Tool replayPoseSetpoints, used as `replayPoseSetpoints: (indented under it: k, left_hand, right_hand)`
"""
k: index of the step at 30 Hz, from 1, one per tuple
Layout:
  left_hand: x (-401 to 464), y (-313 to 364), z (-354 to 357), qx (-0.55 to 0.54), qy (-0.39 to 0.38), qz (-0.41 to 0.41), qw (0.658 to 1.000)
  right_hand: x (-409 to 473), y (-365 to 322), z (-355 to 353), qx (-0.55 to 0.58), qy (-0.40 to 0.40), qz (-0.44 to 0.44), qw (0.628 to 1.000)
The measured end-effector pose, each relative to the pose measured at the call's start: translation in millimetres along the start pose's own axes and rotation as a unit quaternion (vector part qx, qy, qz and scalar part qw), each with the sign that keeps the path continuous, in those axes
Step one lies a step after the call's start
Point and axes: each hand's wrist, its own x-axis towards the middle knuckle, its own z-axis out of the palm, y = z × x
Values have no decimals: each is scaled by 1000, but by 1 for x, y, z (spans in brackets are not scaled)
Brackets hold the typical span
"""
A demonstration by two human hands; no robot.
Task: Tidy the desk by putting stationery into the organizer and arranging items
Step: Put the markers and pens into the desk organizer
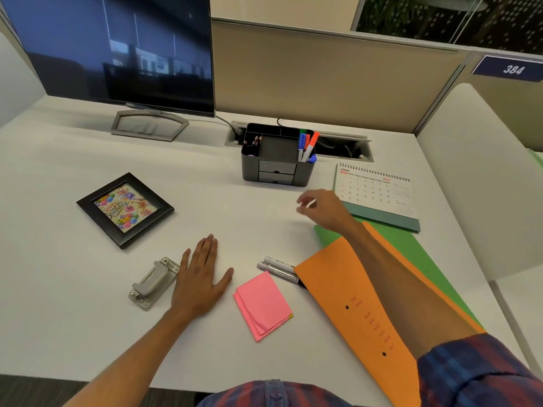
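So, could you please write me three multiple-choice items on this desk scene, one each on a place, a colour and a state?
1. Where does the hole punch lie?
A. left of the left hand
B. inside the organizer
C. on the calendar

2. What colour are the sticky notes?
A. blue
B. pink
C. white

3. How is the right hand?
A. gripping a marker
B. flat on the folder
C. raised, holding nothing

Answers: 1 A, it sits beside that hand's little finger; 2 B, the pad is plainly pink; 3 C, its loose fingers hover above the desk.
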Motion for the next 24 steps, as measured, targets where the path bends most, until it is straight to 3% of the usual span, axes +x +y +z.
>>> replayPoseSetpoints:
  k: [10, 24]
  left_hand:
    - [0, 0, 0, -1, 1, 2, 1000]
    - [-1, 0, 1, -5, 1, 4, 1000]
  right_hand:
    - [-52, -1, 24, -74, -212, 4, 974]
    - [-69, -11, 41, -143, -227, -11, 963]
